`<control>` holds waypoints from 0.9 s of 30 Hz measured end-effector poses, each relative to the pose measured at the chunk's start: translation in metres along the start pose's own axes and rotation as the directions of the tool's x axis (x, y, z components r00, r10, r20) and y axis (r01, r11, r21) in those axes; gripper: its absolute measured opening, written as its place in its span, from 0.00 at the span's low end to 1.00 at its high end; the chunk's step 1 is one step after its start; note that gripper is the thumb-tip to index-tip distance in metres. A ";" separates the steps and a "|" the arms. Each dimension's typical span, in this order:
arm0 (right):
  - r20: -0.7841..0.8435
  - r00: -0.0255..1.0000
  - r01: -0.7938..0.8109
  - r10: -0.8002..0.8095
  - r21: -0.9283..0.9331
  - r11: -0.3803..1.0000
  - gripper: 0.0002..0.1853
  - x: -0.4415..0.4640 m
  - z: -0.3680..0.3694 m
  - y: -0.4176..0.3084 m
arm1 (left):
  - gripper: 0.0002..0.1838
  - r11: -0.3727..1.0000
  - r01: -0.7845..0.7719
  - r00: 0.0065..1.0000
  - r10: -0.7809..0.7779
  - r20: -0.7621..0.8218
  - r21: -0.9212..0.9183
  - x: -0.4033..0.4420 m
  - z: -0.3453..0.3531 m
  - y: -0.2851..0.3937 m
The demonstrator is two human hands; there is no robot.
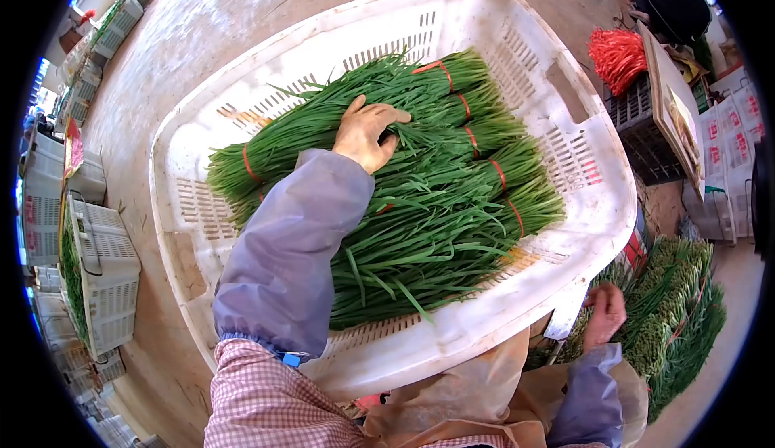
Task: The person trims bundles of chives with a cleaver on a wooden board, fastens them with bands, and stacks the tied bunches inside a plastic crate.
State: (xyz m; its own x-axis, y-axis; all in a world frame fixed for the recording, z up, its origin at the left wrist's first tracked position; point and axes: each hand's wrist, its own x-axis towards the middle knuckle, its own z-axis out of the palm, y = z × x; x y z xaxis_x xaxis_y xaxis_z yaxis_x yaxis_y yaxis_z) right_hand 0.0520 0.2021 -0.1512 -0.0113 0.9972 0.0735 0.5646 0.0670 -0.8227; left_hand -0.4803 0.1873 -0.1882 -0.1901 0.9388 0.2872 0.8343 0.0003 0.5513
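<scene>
A large white plastic basket [593, 206] holds several bundles of garlic chives [428, 182], tied with red bands near their pale ends. My left hand [367, 131], in a tan glove, rests on top of the leaves near the middle, thumb and forefinger apart and fingers curved over the chives. Beyond the basket's near right rim is my right hand [605, 315], bare, its fingers curled beside a white tag-like piece [567, 311]. What those fingers hold, if anything, is hidden.
More bundled chives [678, 311] lie in a pile at lower right. Red ties [617, 59] sit on a dark crate [646, 125] with a board [672, 101] against it. White crates [105, 270] line the left side; others [731, 145] stand at right.
</scene>
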 end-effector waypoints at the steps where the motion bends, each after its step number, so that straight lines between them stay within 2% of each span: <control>1: -0.036 0.997 0.066 -0.071 -0.119 0.991 0.10 0.011 -0.006 -0.021 | 0.20 1.000 0.002 1.000 -0.002 -0.030 -0.024 0.000 0.001 0.001; 3: -0.168 0.977 0.144 -0.135 0.048 0.988 0.10 0.028 -0.005 -0.070 | 0.20 0.999 0.004 0.998 -0.006 -0.059 -0.036 -0.002 0.002 -0.003; 5: -0.079 0.945 0.312 -0.316 -0.056 0.948 0.09 0.043 0.001 -0.134 | 0.18 1.000 0.000 0.999 -0.001 -0.053 -0.021 -0.002 0.004 -0.008; 6: -0.002 0.959 0.282 -0.282 -0.003 0.959 0.09 0.051 0.010 -0.161 | 0.17 1.000 0.004 0.998 -0.006 -0.060 -0.027 -0.002 0.007 -0.010; 8: 0.249 0.921 0.279 -0.300 0.116 0.953 0.08 0.073 0.045 -0.207 | 0.19 0.999 -0.012 0.996 0.009 -0.091 -0.032 -0.003 0.010 -0.011; 10: 0.502 0.783 0.271 -0.368 0.258 0.927 0.08 0.093 0.098 -0.242 | 0.20 0.998 -0.019 0.993 0.013 -0.116 -0.054 -0.004 0.011 -0.012; 11: 0.585 0.710 0.236 -0.391 0.325 0.916 0.08 0.103 0.131 -0.247 | 0.20 0.997 -0.018 0.992 0.009 -0.125 -0.074 -0.004 0.012 -0.014; 12: 0.633 0.606 0.265 -0.483 0.412 0.872 0.08 0.119 0.168 -0.241 | 0.21 0.995 -0.016 0.991 0.004 -0.132 -0.094 -0.005 0.013 -0.015; 14: 0.750 0.502 0.343 -0.430 0.283 0.896 0.08 0.136 0.231 -0.241 | 0.21 0.995 -0.020 0.991 0.008 -0.130 -0.093 -0.005 0.010 -0.013; 16: 0.764 0.457 0.436 -0.456 0.254 0.863 0.10 0.143 0.284 -0.224 | 0.21 0.995 -0.021 0.991 0.008 -0.132 -0.102 -0.005 0.009 -0.011; 19: 0.771 0.457 0.650 -0.443 0.049 0.758 0.13 0.139 0.307 -0.218 | 0.20 0.995 -0.013 0.990 -0.002 -0.142 -0.104 -0.007 0.011 -0.013; 20: 0.762 0.493 0.644 -0.420 0.005 0.765 0.14 0.138 0.308 -0.216 | 0.19 0.996 -0.011 0.989 -0.003 -0.147 -0.092 -0.006 0.012 -0.014; 23: 0.796 0.482 0.593 -0.366 0.011 0.805 0.14 0.140 0.327 -0.207 | 0.17 0.994 -0.009 0.988 -0.008 -0.155 -0.105 -0.007 0.012 -0.013; 27: 0.738 0.420 0.724 -0.529 0.079 0.685 0.11 0.130 0.353 -0.194 | 0.18 0.995 -0.008 0.990 -0.007 -0.142 -0.104 -0.006 0.012 -0.013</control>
State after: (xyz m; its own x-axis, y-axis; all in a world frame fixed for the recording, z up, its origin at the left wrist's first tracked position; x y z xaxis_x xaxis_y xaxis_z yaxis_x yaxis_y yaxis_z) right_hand -0.3509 0.3299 -0.1810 -0.9121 0.4068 0.0502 0.3133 0.7707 -0.5548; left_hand -0.4841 0.1855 -0.2067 -0.2675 0.8804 0.3916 0.7776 -0.0428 0.6272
